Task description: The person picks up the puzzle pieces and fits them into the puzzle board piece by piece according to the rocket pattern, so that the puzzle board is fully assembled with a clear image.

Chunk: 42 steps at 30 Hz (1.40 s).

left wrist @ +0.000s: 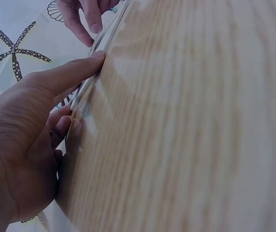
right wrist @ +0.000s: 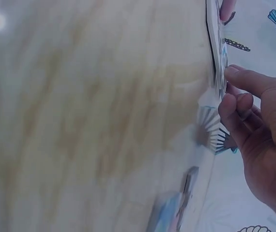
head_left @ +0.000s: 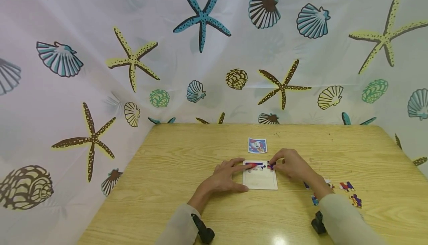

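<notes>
A white square puzzle board (head_left: pixel 259 182) lies on the table in the head view, with joined colourful puzzle pieces (head_left: pixel 255 165) along its top edge. My left hand (head_left: pixel 221 178) spreads at the board's left side: the thumb touches near the lower left corner and the index finger reaches over onto the pieces. In the left wrist view the thumb (left wrist: pixel 82 70) lies against the board's edge. At the upper right corner, my right hand (head_left: pixel 294 166) pinches a dark puzzle piece (head_left: pixel 271 166) between thumb and forefinger. Fingertips partly hide that piece.
Just beyond the board lies a small picture card (head_left: pixel 257 145). Several loose puzzle pieces (head_left: pixel 346 186) are scattered to the right, some partly behind my right forearm. A curtain (head_left: pixel 217 63) printed with shells and starfish hangs around the wooden table (head_left: pixel 187 141).
</notes>
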Available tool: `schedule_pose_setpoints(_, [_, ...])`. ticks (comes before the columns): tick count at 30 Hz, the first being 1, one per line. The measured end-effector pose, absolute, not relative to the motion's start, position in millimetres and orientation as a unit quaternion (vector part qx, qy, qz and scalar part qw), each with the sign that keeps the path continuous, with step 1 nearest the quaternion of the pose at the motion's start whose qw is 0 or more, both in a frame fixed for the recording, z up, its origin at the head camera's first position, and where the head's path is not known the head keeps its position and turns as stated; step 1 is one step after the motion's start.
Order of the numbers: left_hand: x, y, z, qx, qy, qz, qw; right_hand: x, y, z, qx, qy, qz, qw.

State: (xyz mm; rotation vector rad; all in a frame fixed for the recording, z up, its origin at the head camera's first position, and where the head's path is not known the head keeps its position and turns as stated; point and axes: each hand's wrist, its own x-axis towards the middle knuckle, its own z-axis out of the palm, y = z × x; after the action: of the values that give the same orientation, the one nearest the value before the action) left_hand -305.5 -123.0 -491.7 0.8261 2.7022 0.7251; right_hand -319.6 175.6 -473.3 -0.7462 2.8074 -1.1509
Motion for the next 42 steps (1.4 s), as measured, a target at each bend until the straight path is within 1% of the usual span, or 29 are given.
schedule_pose_setpoints(4, [-305.8,-122.0,-491.5,0.285,0.92,0.246,0.11,-321.6,170.2,-475.7,-0.245,0.897,-0.369,0.013])
schedule_pose_setpoints(13, [-307.8,-119.8,-487.5,0.288,0.919,0.246,0.11,-322.9,163.0,-473.3,-0.27,0.904,-0.33,-0.015])
schedule_pose_setpoints(17, [-308.9,-119.3,-486.0,0.286,0.92,0.246,0.108,-323.3,161.8,-471.4,-0.274,0.908,-0.317,-0.018])
schedule_pose_setpoints(26, [-310.4,-117.7,-484.7,0.28,0.919,0.254,0.11,-320.9,160.1,-467.4,-0.255,0.919,-0.3,-0.013])
schedule_pose_setpoints(30, [-310.9,-118.2,-486.1,0.275,0.919,0.261,0.108,-318.7,159.9,-463.7,-0.252,0.925,-0.284,0.0])
schedule_pose_setpoints(35, [-309.4,-120.2,-491.3,0.266,0.921,0.262,0.111,-313.1,168.1,-462.4,-0.277,0.917,-0.285,0.02])
schedule_pose_setpoints(38, [-308.6,-120.5,-493.4,0.265,0.922,0.259,0.113,-309.4,178.9,-462.4,-0.273,0.912,-0.307,0.015])
schedule_pose_setpoints(42, [-307.8,-121.0,-492.7,0.262,0.921,0.265,0.115,-306.3,194.2,-460.9,-0.246,0.908,-0.339,0.022])
